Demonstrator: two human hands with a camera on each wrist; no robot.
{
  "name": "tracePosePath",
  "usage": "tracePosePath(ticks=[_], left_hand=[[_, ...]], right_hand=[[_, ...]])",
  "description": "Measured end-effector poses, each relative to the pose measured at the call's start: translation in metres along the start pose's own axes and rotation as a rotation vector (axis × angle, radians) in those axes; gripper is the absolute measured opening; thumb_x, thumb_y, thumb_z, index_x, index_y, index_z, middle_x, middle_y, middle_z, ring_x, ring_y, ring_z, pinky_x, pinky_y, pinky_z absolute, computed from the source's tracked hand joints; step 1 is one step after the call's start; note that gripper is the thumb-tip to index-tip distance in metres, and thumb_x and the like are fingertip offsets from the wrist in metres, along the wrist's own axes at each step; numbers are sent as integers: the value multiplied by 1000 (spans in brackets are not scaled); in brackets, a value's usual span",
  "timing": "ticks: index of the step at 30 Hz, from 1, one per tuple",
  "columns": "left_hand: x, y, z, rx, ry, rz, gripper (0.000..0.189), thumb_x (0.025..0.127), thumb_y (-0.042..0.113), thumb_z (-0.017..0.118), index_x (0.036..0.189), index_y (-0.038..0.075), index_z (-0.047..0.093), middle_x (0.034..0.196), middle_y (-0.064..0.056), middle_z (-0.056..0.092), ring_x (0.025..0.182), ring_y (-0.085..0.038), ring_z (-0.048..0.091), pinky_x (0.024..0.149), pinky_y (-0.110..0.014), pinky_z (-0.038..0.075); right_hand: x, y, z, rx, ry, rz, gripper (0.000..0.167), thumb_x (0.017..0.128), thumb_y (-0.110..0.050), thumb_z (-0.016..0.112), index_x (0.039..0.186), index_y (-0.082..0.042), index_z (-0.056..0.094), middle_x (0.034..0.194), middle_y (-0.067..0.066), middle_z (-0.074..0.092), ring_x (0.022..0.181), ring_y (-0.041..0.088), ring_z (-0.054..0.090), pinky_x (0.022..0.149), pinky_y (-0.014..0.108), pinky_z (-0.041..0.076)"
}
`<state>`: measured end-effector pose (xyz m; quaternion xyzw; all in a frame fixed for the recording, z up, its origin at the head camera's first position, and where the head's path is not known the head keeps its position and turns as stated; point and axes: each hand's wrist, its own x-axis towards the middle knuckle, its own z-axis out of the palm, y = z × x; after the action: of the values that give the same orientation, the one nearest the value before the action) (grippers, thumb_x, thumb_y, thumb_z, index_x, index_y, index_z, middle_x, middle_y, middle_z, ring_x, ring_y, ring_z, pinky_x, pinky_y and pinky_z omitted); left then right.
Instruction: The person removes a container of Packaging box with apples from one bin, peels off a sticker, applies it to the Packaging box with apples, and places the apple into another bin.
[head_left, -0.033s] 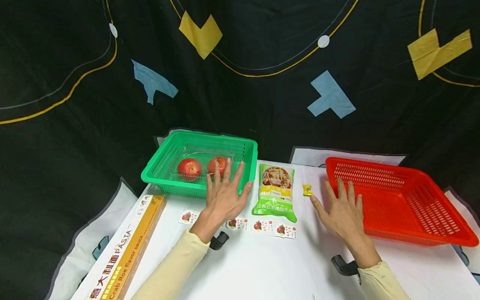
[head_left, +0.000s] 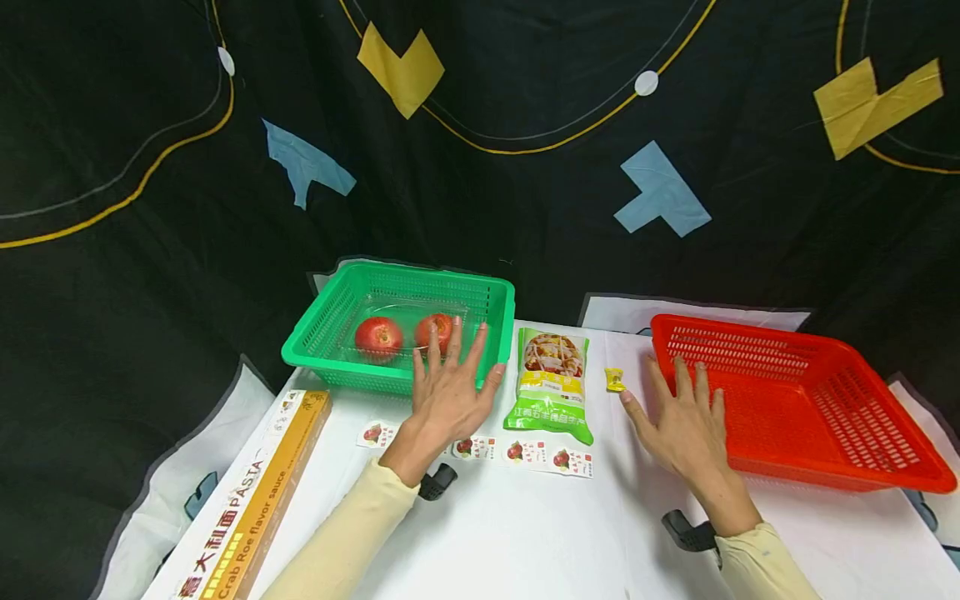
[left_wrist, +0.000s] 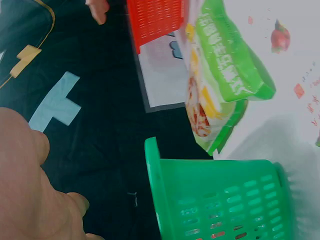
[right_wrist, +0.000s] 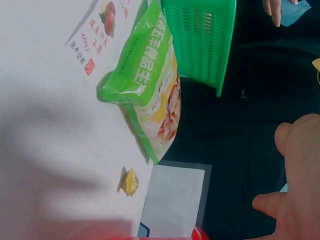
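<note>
My left hand (head_left: 450, 408) is held with its fingers spread above the near right side of a green basket (head_left: 307, 329). It grips nothing. Inside that basket are two round red fruits (head_left: 378, 336) in a clear plastic tray. My right hand (head_left: 686, 429), fingers also spread and holding nothing, hovers by the left edge of a red basket (head_left: 780, 450). Close to its thumb lies a small yellow wrapped packet (right_wrist: 130, 182). A green and white food bag (head_left: 553, 379) lies between the hands. In both wrist views, parts of the hands are cut off.
Along the table's left side lies a long pasta box (head_left: 258, 500). A strip of fruit labels (head_left: 525, 452) is on the white tabletop (head_left: 540, 533), partly covered by my left hand. Behind the table hangs a black cloth (head_left: 480, 208) with taped pieces and cords.
</note>
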<state>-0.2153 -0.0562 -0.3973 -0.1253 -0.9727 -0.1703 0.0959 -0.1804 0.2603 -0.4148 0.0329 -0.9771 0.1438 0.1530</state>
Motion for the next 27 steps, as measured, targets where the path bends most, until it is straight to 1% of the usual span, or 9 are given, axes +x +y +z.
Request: tracePosePath(ticks=[4,7,13,16,20,23,27], left_hand=[[-1,-1,0,2,-13,-7,68,100,63,20,158,29,9,162,-13,-1,142,-39,-19,109,-65,-4],[-2,-2,-1,-1,-11,-16,68,100,63,21,158,29,8,162,-13,-1,142,-39,-20,110,-65,-4],[-3,-2,-4,-33,9,-19,69,100,61,23,159,27,10,162,-14,-1,143,-39,-19,110,-66,1],[-5,-1,-5,-56,52,-9,68,101,57,29,159,23,17,162,-18,5,144,-42,-14,110,-66,9],[-6,-3,-8,-93,150,19,63,102,48,40,155,17,31,158,-24,18,144,-47,1,105,-66,22],[-9,-6,-9,-115,197,31,59,101,43,44,152,15,36,155,-24,25,143,-48,11,102,-65,27],[-12,-10,-10,-139,229,28,55,101,40,46,149,14,41,152,-21,32,140,-45,22,100,-63,31]], right_hand=[[0,-1,0,4,1,-3,79,93,-55,54,154,-10,30,153,32,18,140,56,6,105,72,-1],[0,-2,0,9,5,-9,78,93,-55,53,153,-9,32,153,32,19,140,56,6,106,72,-1],[1,-6,1,8,11,-18,78,93,-56,52,151,-7,34,153,31,20,140,55,8,106,72,2],[2,-9,2,11,8,-18,77,94,-55,53,152,-8,34,153,31,21,141,54,8,106,72,3],[4,-14,5,34,7,-22,75,94,-53,53,152,-9,34,153,31,23,141,53,8,106,72,4],[6,-20,7,64,-11,-25,74,95,-53,51,152,-10,34,153,30,22,141,53,8,106,72,5],[7,-28,8,81,-43,-20,75,96,-55,49,153,-9,33,154,30,20,141,53,7,106,72,5]])
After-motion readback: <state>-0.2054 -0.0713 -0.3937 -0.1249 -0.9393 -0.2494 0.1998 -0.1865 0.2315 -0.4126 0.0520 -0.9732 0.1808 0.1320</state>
